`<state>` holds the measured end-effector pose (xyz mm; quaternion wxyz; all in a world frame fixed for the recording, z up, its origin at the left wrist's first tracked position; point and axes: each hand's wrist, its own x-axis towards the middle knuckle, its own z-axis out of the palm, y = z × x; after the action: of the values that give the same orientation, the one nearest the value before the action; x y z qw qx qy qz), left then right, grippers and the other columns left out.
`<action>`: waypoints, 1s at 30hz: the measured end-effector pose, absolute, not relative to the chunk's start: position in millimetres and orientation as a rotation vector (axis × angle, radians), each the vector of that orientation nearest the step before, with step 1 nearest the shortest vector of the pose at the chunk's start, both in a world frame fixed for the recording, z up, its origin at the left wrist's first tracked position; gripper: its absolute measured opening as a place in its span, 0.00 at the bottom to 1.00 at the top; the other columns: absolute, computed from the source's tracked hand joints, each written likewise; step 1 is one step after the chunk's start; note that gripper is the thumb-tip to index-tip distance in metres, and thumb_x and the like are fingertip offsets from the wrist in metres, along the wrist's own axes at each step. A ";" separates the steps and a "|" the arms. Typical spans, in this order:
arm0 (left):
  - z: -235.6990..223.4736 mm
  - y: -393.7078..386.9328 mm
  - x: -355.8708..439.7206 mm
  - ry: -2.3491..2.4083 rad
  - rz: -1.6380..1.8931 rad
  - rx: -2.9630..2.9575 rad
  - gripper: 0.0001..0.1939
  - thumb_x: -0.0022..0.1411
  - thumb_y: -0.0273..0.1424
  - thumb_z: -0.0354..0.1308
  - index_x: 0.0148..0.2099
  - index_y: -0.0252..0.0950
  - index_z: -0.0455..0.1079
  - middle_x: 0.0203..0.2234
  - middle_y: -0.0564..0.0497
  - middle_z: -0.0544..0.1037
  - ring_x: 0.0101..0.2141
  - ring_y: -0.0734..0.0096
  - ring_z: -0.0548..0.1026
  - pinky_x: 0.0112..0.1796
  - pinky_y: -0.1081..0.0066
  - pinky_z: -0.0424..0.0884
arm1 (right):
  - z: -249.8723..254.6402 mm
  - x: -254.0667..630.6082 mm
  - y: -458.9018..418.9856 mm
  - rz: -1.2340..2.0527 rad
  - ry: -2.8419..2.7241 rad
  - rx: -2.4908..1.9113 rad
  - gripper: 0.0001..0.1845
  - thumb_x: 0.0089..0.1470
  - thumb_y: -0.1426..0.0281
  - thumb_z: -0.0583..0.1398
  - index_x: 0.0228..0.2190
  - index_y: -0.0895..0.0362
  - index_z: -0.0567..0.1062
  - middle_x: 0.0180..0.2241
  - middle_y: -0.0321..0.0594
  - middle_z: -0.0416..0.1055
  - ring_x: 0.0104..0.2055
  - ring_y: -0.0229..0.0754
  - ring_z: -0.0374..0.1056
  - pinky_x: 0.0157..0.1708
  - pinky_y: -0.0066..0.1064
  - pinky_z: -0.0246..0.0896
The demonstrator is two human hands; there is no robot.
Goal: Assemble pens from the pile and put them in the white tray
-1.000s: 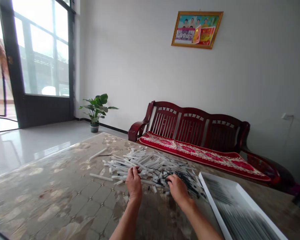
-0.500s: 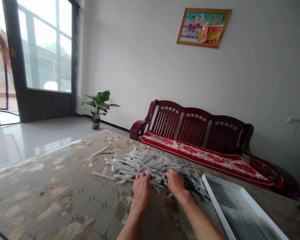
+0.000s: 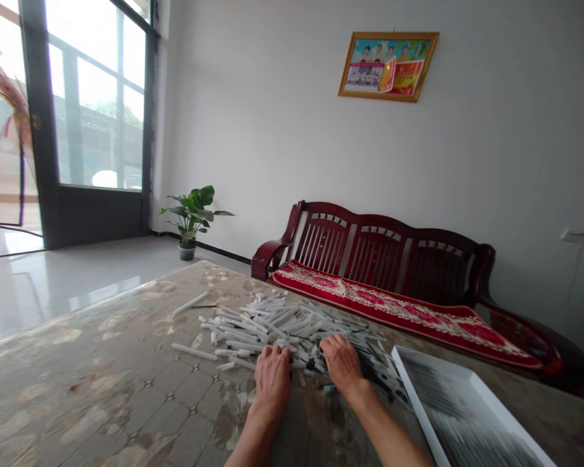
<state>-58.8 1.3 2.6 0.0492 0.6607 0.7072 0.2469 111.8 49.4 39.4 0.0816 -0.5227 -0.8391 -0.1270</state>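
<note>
A loose pile of slim white, pen-like tubes (image 3: 292, 318) lies on the table, with black pieces mixed in, mostly at its right side. My left hand (image 3: 272, 376) is at the pile's front edge, back of the hand up, fingers curled down together. Its fingertips and whatever they may grip are hidden. My right hand (image 3: 341, 362) rests over the pile's right part, beside the black pieces. Its fingers are bent inward, and what they may hold cannot be made out. The two hands are a short distance apart.
A shallow white tray (image 3: 448, 383) with rows of thin dark sticks stands right of the pile. Single tubes lie to the left on the patterned table (image 3: 107, 389). Behind are a dark red wooden bench (image 3: 374, 253) and a potted plant (image 3: 192, 211).
My left hand moved slightly right to the pile's front edge, its fingers turning downward. My right hand stayed at the pile's right part, its fingers shifting a little. The camera view tilted slightly.
</note>
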 end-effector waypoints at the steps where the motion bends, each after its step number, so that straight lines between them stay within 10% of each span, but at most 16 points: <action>1: 3.1 1.8 -57.8 2.146 0.777 2.028 0.10 0.62 0.28 0.51 0.38 0.39 0.74 0.37 0.45 0.79 0.44 0.55 0.71 0.44 0.62 0.59 | 39.6 114.6 47.2 -0.388 -2.475 -1.533 0.12 0.60 0.77 0.54 0.36 0.54 0.77 0.39 0.41 0.75 0.46 0.46 0.68 0.46 0.34 0.59; 10: 1.2 6.6 -33.9 1.630 1.249 2.070 0.09 0.63 0.31 0.50 0.39 0.42 0.73 0.36 0.49 0.80 0.39 0.63 0.75 0.43 0.66 0.67 | -11.4 159.7 13.0 -0.092 -1.889 -1.406 0.15 0.63 0.67 0.50 0.39 0.50 0.76 0.36 0.40 0.75 0.36 0.42 0.74 0.32 0.29 0.65; 20: -7.7 8.0 -11.0 1.245 1.637 1.371 0.24 0.55 0.49 0.56 0.41 0.34 0.76 0.29 0.48 0.79 0.29 0.65 0.76 0.33 0.67 0.73 | -26.3 167.7 6.1 0.022 -1.606 -1.192 0.18 0.64 0.62 0.48 0.40 0.53 0.76 0.37 0.43 0.76 0.40 0.44 0.74 0.39 0.33 0.69; 30: 1.2 -5.2 -20.3 1.584 1.277 2.179 0.14 0.63 0.32 0.51 0.45 0.46 0.77 0.35 0.49 0.79 0.38 0.65 0.76 0.40 0.70 0.70 | -14.3 168.5 -5.5 -0.085 -1.699 -1.240 0.16 0.64 0.65 0.51 0.38 0.52 0.78 0.35 0.42 0.75 0.39 0.43 0.72 0.41 0.32 0.64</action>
<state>-20.3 -5.2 1.2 0.0800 0.7286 0.5295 0.4271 168.5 -5.5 -14.3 0.4953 -0.5117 -0.7011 -0.0353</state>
